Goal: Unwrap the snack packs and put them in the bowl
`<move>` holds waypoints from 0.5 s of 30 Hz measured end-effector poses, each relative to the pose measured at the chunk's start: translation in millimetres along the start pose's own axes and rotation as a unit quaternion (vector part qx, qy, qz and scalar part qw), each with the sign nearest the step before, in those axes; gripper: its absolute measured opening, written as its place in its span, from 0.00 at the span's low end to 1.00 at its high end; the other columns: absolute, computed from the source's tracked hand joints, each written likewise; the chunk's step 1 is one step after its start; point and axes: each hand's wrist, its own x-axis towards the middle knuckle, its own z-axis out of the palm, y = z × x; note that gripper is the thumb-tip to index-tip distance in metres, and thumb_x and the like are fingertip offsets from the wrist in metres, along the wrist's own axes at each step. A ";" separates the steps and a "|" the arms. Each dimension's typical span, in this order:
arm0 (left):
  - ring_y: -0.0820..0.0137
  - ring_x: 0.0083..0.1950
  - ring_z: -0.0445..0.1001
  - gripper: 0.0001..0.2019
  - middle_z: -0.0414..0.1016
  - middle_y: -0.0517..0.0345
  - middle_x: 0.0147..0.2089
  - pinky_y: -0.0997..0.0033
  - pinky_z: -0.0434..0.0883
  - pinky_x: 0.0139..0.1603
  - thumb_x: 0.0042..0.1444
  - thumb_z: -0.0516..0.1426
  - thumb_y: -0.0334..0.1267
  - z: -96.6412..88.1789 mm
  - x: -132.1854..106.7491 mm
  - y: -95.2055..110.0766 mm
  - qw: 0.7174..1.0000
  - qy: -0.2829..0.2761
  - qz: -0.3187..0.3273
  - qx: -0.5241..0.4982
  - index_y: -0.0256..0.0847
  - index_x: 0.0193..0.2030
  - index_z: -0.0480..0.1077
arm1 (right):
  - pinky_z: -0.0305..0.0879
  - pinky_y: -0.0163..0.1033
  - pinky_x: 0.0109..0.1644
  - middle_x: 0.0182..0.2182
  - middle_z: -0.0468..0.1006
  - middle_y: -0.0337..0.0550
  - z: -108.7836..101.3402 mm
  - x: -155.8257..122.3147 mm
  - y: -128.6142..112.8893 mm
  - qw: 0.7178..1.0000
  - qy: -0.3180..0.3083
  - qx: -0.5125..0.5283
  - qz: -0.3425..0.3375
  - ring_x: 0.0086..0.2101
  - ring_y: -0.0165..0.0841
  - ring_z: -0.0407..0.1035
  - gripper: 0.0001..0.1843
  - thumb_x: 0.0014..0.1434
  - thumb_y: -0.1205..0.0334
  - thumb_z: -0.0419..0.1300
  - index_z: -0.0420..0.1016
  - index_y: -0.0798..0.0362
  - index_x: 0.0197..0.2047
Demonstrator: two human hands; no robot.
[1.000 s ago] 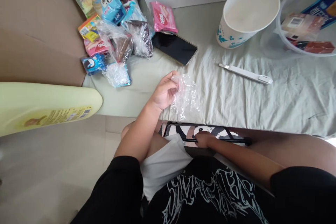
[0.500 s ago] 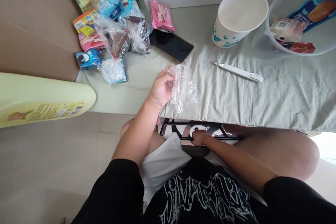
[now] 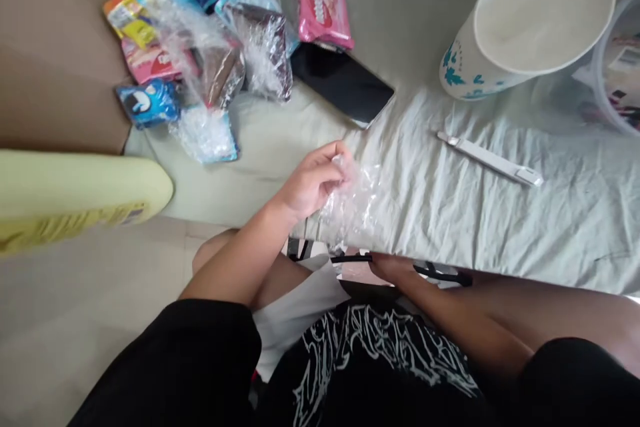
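Observation:
My left hand (image 3: 320,180) is closed on a crumpled clear plastic wrapper (image 3: 353,210), which hangs over the front of the cloth-covered table. Below the table edge, my right hand (image 3: 390,267) is on a black bar (image 3: 353,258) over my lap. Its fingers are partly hidden. A black phone (image 3: 345,88) lies just beyond my left hand. To the right rests a white utility knife (image 3: 490,159) with its tip pointing left.
Several snack packets (image 3: 215,73) are heaped at the back left, near a pink packet (image 3: 323,5). A white paper tub (image 3: 530,20) and a clear plastic bowl (image 3: 607,73) stand right. A pale yellow rounded object (image 3: 85,190) juts in from the left.
The view has shifted closer to the table, so the tub and bowl sit farther right. My left hand still holds the wrapper, now lower. The right hand is more hidden by the table edge.

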 end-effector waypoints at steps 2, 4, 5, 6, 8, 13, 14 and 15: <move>0.77 0.23 0.62 0.10 0.63 0.66 0.23 0.76 0.61 0.25 0.46 0.61 0.33 0.5 -2.8 -7.5 0.999 0.026 0.032 0.015 0.41 0.28 0.61 | 0.75 0.50 0.52 0.50 0.79 0.55 -0.2 -3.4 -0.4 1.000 0.009 -0.028 0.003 0.48 0.42 0.76 0.16 0.70 0.55 0.59 0.78 0.56 0.52; 0.77 0.22 0.61 0.09 0.62 0.66 0.24 0.76 0.61 0.25 0.51 0.60 0.35 0.5 -4.2 -16.5 0.994 0.066 0.080 0.020 0.42 0.29 0.60 | 0.73 0.53 0.51 0.44 0.81 0.60 0.8 -9.1 -2.2 0.998 0.032 -0.046 -0.003 0.46 0.48 0.76 0.15 0.68 0.57 0.58 0.81 0.58 0.47; 0.78 0.22 0.61 0.09 0.62 0.66 0.24 0.76 0.61 0.25 0.54 0.59 0.36 0.6 -4.3 -21.0 0.990 0.089 0.105 0.022 0.42 0.30 0.61 | 0.72 0.55 0.53 0.46 0.81 0.62 2.0 -13.2 -4.2 0.997 0.051 -0.053 -0.012 0.49 0.51 0.76 0.15 0.68 0.58 0.57 0.81 0.59 0.49; 0.78 0.22 0.61 0.09 0.62 0.65 0.25 0.76 0.61 0.25 0.56 0.59 0.38 1.1 -4.1 -25.1 0.986 0.106 0.124 0.026 0.42 0.31 0.61 | 0.69 0.56 0.57 0.50 0.80 0.63 3.9 -18.1 -6.9 0.995 0.073 -0.058 -0.024 0.53 0.52 0.74 0.17 0.68 0.59 0.56 0.79 0.58 0.54; 0.79 0.22 0.61 0.09 0.64 0.65 0.27 0.77 0.61 0.26 0.59 0.58 0.40 3.1 -3.8 -31.5 0.980 0.130 0.149 0.033 0.42 0.33 0.62 | 0.59 0.57 0.67 0.62 0.73 0.64 10.6 -28.9 -14.4 0.990 0.112 -0.065 -0.064 0.62 0.53 0.66 0.25 0.68 0.60 0.55 0.70 0.57 0.66; 0.79 0.23 0.61 0.10 0.62 0.65 0.26 0.76 0.60 0.27 0.59 0.59 0.39 10.4 -5.8 -32.7 0.983 0.122 0.133 0.024 0.41 0.31 0.61 | 0.43 0.57 0.75 0.71 0.59 0.68 35.3 -40.7 -26.8 0.983 0.099 -0.068 -0.137 0.70 0.57 0.51 0.50 0.59 0.50 0.66 0.54 0.65 0.75; 0.78 0.23 0.60 0.11 0.60 0.65 0.25 0.76 0.60 0.26 0.58 0.59 0.38 11.1 -5.5 -30.5 0.986 0.111 0.121 0.021 0.42 0.30 0.60 | 0.44 0.58 0.74 0.71 0.59 0.69 38.2 -37.5 -25.9 0.985 0.087 -0.063 -0.136 0.70 0.58 0.52 0.52 0.56 0.51 0.68 0.53 0.65 0.75; 0.78 0.22 0.60 0.11 0.58 0.66 0.24 0.75 0.60 0.26 0.57 0.59 0.38 11.4 -4.9 -27.7 0.989 0.099 0.109 0.019 0.42 0.29 0.60 | 0.49 0.59 0.73 0.69 0.61 0.69 39.9 -32.6 -24.2 0.987 0.071 -0.058 -0.133 0.68 0.58 0.55 0.53 0.54 0.52 0.70 0.54 0.64 0.75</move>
